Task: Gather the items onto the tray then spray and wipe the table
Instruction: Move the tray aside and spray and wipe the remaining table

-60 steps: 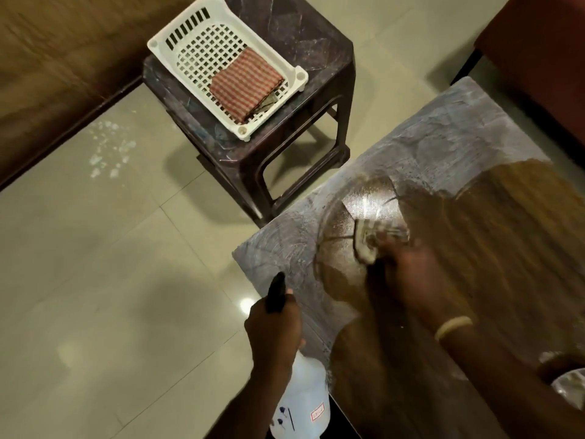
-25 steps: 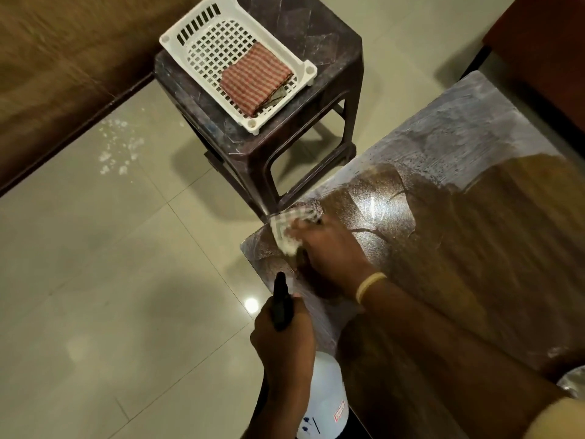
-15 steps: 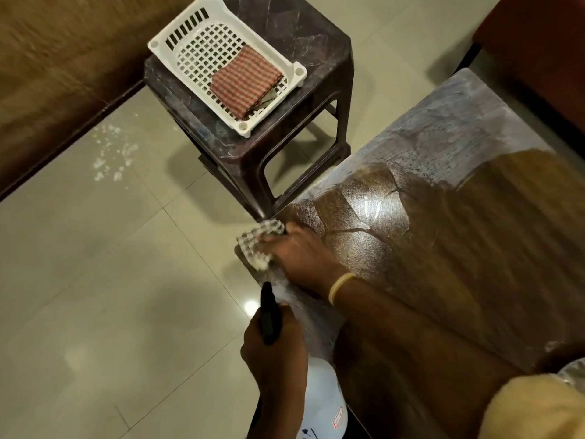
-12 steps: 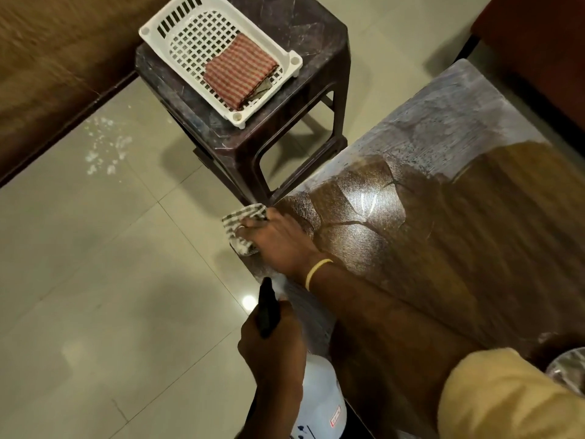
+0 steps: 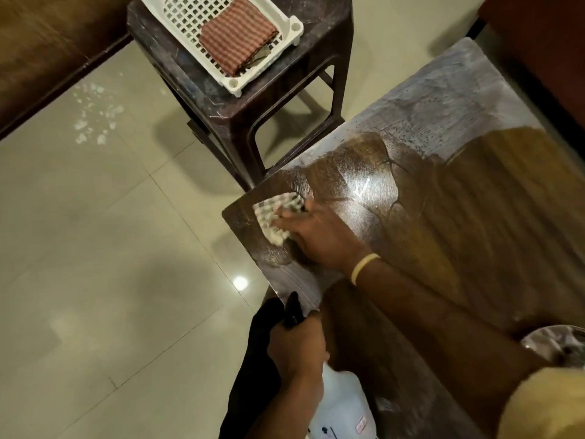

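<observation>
My right hand point(image 5: 316, 236) presses a checked wiping cloth point(image 5: 275, 217) flat on the near-left corner of the wooden table point(image 5: 474, 201). The fingers lie over the cloth. My left hand point(image 5: 296, 346) grips the black trigger head of a white spray bottle point(image 5: 343, 407) held beside the table's left edge. Part of the tabletop is dark and wet; a grey streaky patch point(image 5: 443, 96) covers its far end. A white perforated tray point(image 5: 294, 26) on a dark stool point(image 5: 253, 99) holds a folded striped red cloth point(image 5: 237, 36).
Pale floor tiles point(image 5: 95, 248) spread to the left, with white specks point(image 5: 91, 115) near a brown wall base. A shiny metal object point(image 5: 560, 346) shows at the right edge. Dark red furniture point(image 5: 538, 42) stands beyond the table's far end.
My right hand swept the cloth from the table's middle to its near-left corner, then drew back a little onto the top. The left hand kept holding the bottle. The view shifted.
</observation>
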The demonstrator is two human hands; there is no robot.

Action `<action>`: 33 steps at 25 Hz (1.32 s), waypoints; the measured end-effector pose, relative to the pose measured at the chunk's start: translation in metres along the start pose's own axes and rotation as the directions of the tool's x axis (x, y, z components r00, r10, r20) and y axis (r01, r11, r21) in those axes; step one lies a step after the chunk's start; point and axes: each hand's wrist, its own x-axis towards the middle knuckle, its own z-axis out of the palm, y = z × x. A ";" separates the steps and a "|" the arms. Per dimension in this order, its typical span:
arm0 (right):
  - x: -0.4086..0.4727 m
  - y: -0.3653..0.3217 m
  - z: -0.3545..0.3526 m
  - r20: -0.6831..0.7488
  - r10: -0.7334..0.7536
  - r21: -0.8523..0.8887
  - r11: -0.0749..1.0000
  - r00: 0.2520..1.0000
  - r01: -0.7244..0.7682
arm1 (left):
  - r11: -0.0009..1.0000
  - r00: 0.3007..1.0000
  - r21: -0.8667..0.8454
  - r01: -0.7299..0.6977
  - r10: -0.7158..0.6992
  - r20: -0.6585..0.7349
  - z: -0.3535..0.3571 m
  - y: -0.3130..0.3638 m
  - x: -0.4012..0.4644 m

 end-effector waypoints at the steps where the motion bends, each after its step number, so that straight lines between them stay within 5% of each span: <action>1: -0.025 0.001 0.000 0.046 -0.059 0.003 0.998 0.997 0.059 | 0.998 0.999 -0.036 0.054 -0.054 0.001 -0.001 -0.003 0.003; 4: -0.100 0.023 -0.012 0.161 -0.153 0.011 0.988 0.975 0.153 | 0.988 0.992 -0.099 0.118 -0.113 0.051 -0.007 -0.010 0.000; 9: -0.063 0.004 0.022 0.024 0.046 0.120 0.992 0.999 -0.048 | 0.993 0.996 -0.075 -0.088 0.085 -0.033 -0.009 -0.017 -0.018; 14: -0.139 -0.012 0.042 0.175 -0.259 0.017 0.966 0.950 0.260 | 0.966 0.965 -0.017 -0.256 0.255 -0.059 -0.011 -0.019 -0.030; 19: -0.139 0.006 0.020 0.007 0.170 0.096 0.981 0.985 -0.170 | 0.982 0.979 0.033 -0.187 0.189 -0.070 -0.007 -0.039 -0.026; 23: -0.104 -0.009 0.020 -0.102 0.204 0.049 0.978 0.974 -0.200 | 0.987 0.987 0.006 -0.159 0.159 0.008 -0.007 -0.045 -0.021; 26: -0.160 -0.018 0.030 -0.031 0.180 0.068 0.982 0.983 -0.177 | 0.972 0.976 0.093 -0.215 0.210 0.053 -0.014 -0.046 -0.022; 29: -0.186 -0.037 0.043 0.111 -0.074 -0.028 0.997 0.991 0.078 | 0.910 0.930 0.194 -0.366 0.364 0.049 -0.017 -0.040 -0.031; 31: -0.164 -0.030 0.042 0.054 -0.025 -0.026 0.999 0.998 0.027 | 0.839 0.871 0.243 -0.488 0.487 0.069 -0.015 -0.041 -0.034; 33: -0.142 -0.018 0.031 -0.060 0.150 0.024 0.989 0.987 -0.148 | 0.581 0.641 0.307 -0.754 0.753 0.149 -0.015 -0.044 -0.034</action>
